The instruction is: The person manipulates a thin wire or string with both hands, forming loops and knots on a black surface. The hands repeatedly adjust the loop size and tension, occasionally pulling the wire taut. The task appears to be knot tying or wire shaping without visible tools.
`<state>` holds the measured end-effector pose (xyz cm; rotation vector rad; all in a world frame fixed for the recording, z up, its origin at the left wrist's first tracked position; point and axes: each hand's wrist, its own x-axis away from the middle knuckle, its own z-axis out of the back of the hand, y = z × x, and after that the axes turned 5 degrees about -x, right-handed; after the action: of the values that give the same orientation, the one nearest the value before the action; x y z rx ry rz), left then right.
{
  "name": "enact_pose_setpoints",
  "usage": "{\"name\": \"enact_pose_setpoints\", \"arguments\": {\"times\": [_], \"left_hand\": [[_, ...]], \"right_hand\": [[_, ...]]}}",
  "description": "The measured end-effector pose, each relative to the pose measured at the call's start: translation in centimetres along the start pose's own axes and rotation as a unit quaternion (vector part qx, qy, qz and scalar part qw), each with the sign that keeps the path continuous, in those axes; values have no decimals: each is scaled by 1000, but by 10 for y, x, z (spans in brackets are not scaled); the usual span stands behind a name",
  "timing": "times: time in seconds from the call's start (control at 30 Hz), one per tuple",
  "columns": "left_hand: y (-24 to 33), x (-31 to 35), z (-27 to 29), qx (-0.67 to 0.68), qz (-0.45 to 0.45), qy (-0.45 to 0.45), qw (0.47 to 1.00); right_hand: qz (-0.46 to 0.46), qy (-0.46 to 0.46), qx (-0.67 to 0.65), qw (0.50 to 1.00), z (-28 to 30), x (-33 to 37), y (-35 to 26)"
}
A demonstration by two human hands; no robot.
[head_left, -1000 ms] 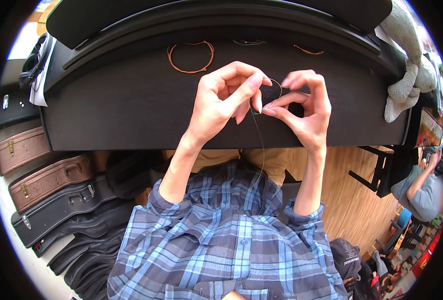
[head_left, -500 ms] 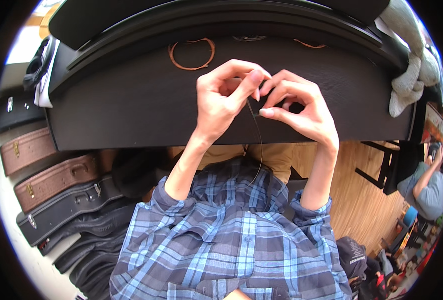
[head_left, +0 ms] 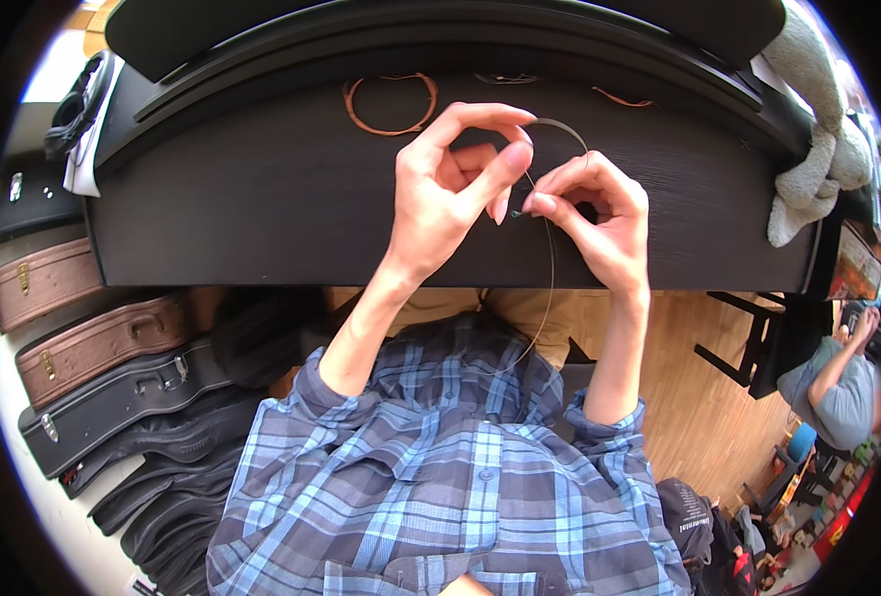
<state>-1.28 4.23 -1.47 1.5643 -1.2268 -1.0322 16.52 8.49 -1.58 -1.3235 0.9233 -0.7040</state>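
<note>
Above a black lid-like surface [head_left: 261, 219], both my hands hold a thin guitar string [head_left: 552, 273]. My left hand [head_left: 430, 184] pinches part of it between thumb and fingers. My right hand [head_left: 604, 219], just to the right, pinches it near a small green end piece [head_left: 516, 214]. Between the hands the string bows up in an arc, and its long tail hangs down over my plaid shirt. What lies inside my curled fingers is hidden.
Farther back lie a copper-coloured string coil [head_left: 435, 99], a pale wire coil [head_left: 507, 78] and a short copper-coloured curve [head_left: 621, 102]. A grey plush toy [head_left: 808, 189] sits at right. Instrument cases [head_left: 112, 343] line the left; another person [head_left: 838, 382] is at far right.
My fingertips have moved apart a little. The string now arcs up between my hands, and the green end piece shows more plainly by the right fingertips.
</note>
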Motion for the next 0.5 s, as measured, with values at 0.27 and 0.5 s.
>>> {"name": "enact_pose_setpoints", "arguments": {"times": [0.27,0.5], "left_hand": [[-9,0,0,-130,-64,-90,985],[-8,0,1,-108,-46,-87,989]], "right_hand": [[15,73,-89,993,3,6,3],[16,56,-99,993,4,6,0]]}}
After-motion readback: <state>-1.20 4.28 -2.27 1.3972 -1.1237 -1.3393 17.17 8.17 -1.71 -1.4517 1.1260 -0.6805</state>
